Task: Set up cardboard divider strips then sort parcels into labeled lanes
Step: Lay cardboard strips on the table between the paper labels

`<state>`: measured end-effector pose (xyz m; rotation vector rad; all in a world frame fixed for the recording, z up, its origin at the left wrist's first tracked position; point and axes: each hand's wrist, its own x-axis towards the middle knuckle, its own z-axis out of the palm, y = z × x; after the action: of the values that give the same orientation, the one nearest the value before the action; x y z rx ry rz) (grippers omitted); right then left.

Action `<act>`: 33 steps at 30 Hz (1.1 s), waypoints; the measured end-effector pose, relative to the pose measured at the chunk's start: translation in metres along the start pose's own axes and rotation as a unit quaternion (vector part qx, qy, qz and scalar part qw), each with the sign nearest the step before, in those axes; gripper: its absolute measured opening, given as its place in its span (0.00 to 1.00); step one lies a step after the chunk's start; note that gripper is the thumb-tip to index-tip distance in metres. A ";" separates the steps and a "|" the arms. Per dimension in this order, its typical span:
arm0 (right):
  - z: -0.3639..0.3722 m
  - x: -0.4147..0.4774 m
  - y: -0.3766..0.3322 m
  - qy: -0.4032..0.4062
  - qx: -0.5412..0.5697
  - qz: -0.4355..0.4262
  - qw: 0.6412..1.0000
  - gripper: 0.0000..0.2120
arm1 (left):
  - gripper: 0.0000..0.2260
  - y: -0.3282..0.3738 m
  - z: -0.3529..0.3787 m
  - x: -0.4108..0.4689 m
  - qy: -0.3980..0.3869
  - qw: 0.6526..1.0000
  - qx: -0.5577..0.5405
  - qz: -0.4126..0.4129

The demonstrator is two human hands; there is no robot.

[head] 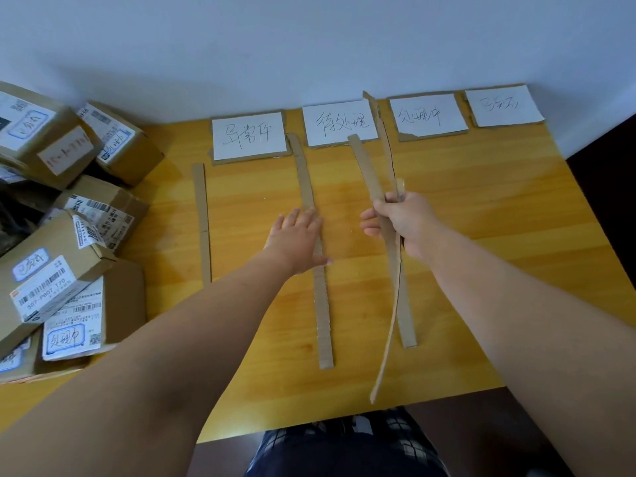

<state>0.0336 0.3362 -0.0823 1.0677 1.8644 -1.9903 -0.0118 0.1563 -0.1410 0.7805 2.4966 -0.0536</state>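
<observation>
Pressing flat-fingered on a laid strip (321, 311), the left grip (297, 241) sits at nine o'clock from the right grip (406, 222), which clutches two strips (366, 170).

Brown cardboard strips (315, 235), yellow wooden table (481, 235), white labels (248, 136)

Left hand (297, 235) lies flat, palm down, fingers straight, pointing to twelve o'clock, forearm angled in from seven. Right hand (406, 222), at its three o'clock, fingers curled round cardboard strips (365, 166), forearm angled in from five.
</observation>
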 end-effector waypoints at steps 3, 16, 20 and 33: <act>-0.006 -0.006 -0.007 -0.028 -0.013 -0.027 0.999 0.05 | 0.36 0.008 -0.022 -0.008 0.046 0.998 -0.040 0.014; -0.009 -0.046 -0.078 -0.066 0.032 -0.181 0.981 0.11 | 0.06 0.056 -0.134 -0.064 0.129 0.860 -0.485 0.092; -0.015 -0.055 -0.085 -0.073 0.031 -0.175 0.981 0.11 | 0.03 0.070 -0.143 -0.064 0.173 0.833 -0.520 0.072; -0.147 -0.038 -0.085 -0.007 -0.073 -0.134 0.988 0.21 | 0.04 0.144 -0.132 -0.023 0.192 0.776 -0.598 -0.061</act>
<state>0.0615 0.4768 0.0173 0.7968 2.2067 -1.9484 0.0205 0.2891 0.0004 0.0461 2.2263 1.6118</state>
